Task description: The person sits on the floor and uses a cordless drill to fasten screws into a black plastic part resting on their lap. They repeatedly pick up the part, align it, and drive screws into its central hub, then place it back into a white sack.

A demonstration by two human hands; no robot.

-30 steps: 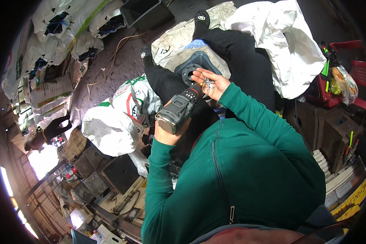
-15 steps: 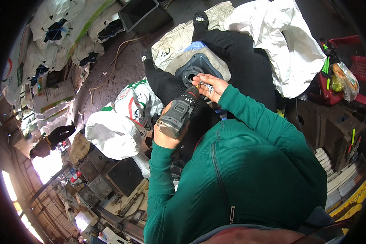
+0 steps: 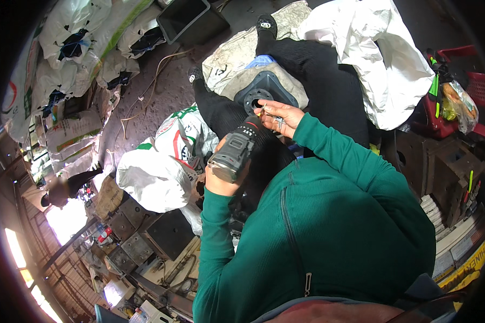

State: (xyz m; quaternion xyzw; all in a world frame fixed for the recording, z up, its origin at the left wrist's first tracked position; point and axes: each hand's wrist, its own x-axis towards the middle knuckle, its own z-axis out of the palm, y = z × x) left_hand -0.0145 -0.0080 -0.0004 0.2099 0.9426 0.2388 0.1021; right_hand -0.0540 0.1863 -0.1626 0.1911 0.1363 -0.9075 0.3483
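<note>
My left hand is wrapped round a dark grey cordless drill, whose chuck points up and to the right. The fingers of my right hand are closed on several silvery screws, with the fingertips beside the drill's tip. Just beyond them is a dark grey plastic part with a broad squarish flange and a round holed collar. It rests on a pale cloth between my legs. The drill's very tip is partly hidden by my fingers.
White sacks lie at my left, and a white sheet covers the right. A black bin stands far ahead. Red baskets and heavy metal blocks are at the right. Another person is far left.
The view has shifted slightly. My hands, the drill and the grey part keep nearly the same places; my right fingers have moved a little round the screws.
</note>
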